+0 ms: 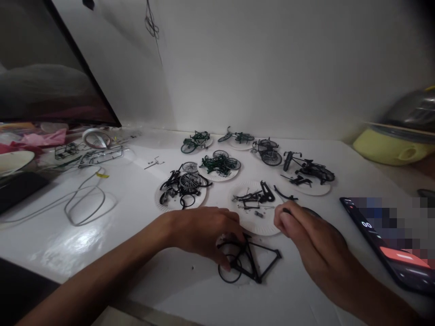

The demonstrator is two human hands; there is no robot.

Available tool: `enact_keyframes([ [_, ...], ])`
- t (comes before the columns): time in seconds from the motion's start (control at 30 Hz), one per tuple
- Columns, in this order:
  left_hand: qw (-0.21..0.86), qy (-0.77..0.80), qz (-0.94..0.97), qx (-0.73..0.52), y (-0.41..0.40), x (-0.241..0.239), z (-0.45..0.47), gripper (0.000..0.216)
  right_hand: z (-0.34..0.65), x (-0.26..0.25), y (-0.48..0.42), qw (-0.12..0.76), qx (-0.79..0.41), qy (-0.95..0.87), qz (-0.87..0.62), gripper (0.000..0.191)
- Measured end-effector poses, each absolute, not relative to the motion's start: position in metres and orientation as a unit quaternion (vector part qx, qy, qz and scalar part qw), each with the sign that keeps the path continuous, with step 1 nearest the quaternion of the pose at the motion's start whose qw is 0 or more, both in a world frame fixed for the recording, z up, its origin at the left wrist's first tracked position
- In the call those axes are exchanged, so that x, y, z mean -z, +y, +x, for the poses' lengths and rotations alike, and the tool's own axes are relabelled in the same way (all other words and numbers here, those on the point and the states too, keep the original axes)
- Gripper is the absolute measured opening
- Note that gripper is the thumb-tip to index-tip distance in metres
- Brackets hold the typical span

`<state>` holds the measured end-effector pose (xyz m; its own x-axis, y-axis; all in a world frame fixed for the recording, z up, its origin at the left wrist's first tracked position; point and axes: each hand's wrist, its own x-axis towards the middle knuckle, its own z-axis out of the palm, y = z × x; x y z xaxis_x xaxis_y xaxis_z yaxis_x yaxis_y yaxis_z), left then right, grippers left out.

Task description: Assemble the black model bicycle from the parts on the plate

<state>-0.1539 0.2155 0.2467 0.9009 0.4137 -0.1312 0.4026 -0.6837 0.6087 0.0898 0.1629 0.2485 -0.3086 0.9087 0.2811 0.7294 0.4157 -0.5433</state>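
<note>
Left hand (200,235) on model bicycle frame (270,267)

Curled downward, its fingers (226,265) touch the black frame near the tabletop's (84,244) front edge; any firm grip is unclear. Right hand (306,240) hovers beside a paper plate (272,226) of small parts, fingers (282,222) pinched together, any hold hidden.

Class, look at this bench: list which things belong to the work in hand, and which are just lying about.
In use: left hand on black model bicycle frame; right hand beside paper plate of parts.
Lying about: phone; coiled grey wire; yellow container.
</note>
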Motion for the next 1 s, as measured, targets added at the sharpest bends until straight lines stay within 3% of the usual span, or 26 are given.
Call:
enact_keyframes([
  [0.33,0.336,0.22,0.916,-0.012,0.215,-0.246,-0.153,0.043,0.086,-0.244,0.171,0.343,-0.249,-0.781,-0.459,0.017],
  [0.5,0.331,0.224,0.916,0.007,0.214,-0.25,-0.154,0.045,0.083,-0.236,0.17,0.364,-0.219,-0.8,-0.423,0.011],
  [1.0,0.33,0.235,0.914,0.016,0.215,-0.25,-0.154,0.044,0.079,-0.231,0.169,0.34,-0.223,-0.824,-0.396,0.011],
])
